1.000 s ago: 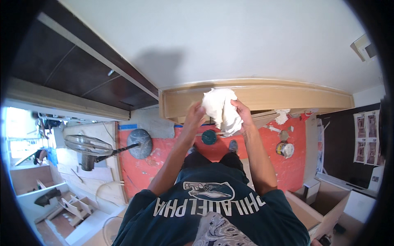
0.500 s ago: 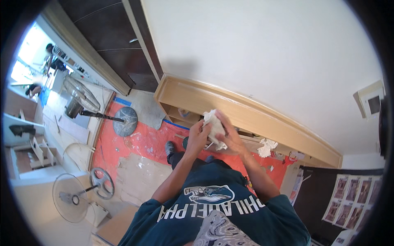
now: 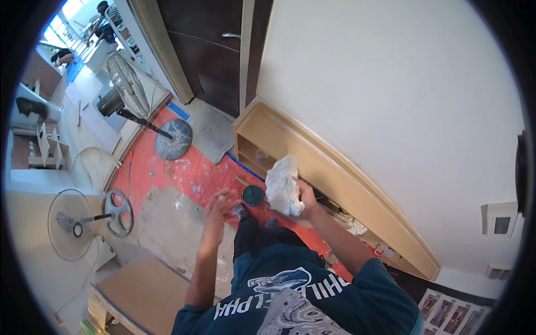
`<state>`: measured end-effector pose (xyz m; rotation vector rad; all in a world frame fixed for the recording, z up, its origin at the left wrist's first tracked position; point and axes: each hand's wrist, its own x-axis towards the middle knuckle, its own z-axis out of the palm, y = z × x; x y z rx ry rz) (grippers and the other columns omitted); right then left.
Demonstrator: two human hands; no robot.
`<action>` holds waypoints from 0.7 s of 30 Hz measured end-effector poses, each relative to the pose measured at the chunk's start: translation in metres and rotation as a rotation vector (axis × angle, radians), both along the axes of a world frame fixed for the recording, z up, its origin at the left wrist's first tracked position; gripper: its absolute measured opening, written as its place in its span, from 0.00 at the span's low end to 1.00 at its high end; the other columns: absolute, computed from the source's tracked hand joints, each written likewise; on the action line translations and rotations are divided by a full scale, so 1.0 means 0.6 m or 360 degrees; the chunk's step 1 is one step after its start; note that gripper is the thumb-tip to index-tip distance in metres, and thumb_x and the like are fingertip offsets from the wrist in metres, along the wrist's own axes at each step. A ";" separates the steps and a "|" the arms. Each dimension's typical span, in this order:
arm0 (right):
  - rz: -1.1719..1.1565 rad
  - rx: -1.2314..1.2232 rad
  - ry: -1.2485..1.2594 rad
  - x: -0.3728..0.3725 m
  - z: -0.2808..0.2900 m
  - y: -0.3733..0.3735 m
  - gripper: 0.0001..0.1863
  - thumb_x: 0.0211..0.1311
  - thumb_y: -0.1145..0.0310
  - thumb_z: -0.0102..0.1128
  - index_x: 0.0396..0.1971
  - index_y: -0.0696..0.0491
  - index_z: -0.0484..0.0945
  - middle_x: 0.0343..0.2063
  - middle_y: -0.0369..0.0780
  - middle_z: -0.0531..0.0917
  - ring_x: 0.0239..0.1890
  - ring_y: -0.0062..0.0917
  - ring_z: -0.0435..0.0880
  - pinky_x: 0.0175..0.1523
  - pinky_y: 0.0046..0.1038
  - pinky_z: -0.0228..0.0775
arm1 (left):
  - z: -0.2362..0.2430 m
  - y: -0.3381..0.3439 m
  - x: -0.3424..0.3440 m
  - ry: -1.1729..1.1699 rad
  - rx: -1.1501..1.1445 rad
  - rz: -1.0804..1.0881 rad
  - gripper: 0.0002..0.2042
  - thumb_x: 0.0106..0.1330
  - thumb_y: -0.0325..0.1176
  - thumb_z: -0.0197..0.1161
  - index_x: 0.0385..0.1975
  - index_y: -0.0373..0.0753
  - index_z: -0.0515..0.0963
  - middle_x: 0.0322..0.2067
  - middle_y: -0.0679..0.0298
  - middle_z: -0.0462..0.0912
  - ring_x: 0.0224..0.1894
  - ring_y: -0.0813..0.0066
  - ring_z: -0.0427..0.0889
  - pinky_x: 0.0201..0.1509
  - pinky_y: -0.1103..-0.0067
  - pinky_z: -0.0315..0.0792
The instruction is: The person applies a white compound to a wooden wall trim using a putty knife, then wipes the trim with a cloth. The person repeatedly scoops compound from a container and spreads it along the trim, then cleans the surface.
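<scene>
A crumpled white rag is bunched in my right hand, whose fingers are closed around its right side. To the left, apart from the rag, my left hand is raised with its fingers spread and nothing in them, slightly blurred. Below the hands on the floor, a round dark green container has a thin stick or brush handle lying across its top. Beyond the rag runs a long, low light-wood cabinet against the white wall, with open compartments on its near side.
Red sheeting covers part of the floor. A standing fan on a round base and a second fan are at the left. Another white cloth lies by the cabinet. Two people are far off at upper left, near a dark door.
My left hand has let go of the rag and moved left, while my right hand keeps it. The view has swung, bringing the green container out from behind my hands.
</scene>
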<state>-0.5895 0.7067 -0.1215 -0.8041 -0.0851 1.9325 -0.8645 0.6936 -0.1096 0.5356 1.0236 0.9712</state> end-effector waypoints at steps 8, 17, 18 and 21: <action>0.0612 0.1952 -0.3483 0.163 0.023 0.108 0.35 0.47 0.79 0.56 0.62 0.50 0.66 0.62 0.39 0.70 0.62 0.37 0.69 0.63 0.38 0.64 | 0.009 -0.042 -0.068 0.0099 -0.0042 0.0340 0.21 0.70 0.42 0.53 0.55 0.34 0.66 0.54 0.55 0.75 0.48 0.66 0.81 0.40 0.82 0.80; 0.0626 0.1737 -0.3915 0.386 -0.147 0.008 0.36 0.48 0.83 0.51 0.63 0.54 0.62 0.66 0.44 0.63 0.68 0.38 0.61 0.67 0.39 0.57 | -0.083 -0.231 0.018 0.0020 -0.0540 0.0407 0.20 0.71 0.44 0.50 0.56 0.38 0.67 0.54 0.57 0.75 0.47 0.67 0.80 0.42 0.77 0.74; 0.0644 0.1810 -0.3865 0.371 -0.152 0.047 0.36 0.48 0.84 0.50 0.63 0.56 0.61 0.66 0.45 0.62 0.68 0.39 0.60 0.68 0.39 0.57 | -0.086 -0.236 0.024 -0.0011 -0.0574 0.0407 0.20 0.72 0.44 0.49 0.56 0.38 0.67 0.54 0.57 0.75 0.47 0.67 0.80 0.43 0.77 0.73; 0.0639 0.1773 -0.3702 0.235 -0.151 0.174 0.35 0.49 0.83 0.49 0.63 0.59 0.61 0.67 0.47 0.59 0.69 0.39 0.56 0.69 0.40 0.54 | -0.065 -0.234 0.017 0.0040 -0.0585 0.0446 0.21 0.71 0.46 0.50 0.56 0.38 0.67 0.54 0.58 0.75 0.49 0.66 0.79 0.46 0.76 0.71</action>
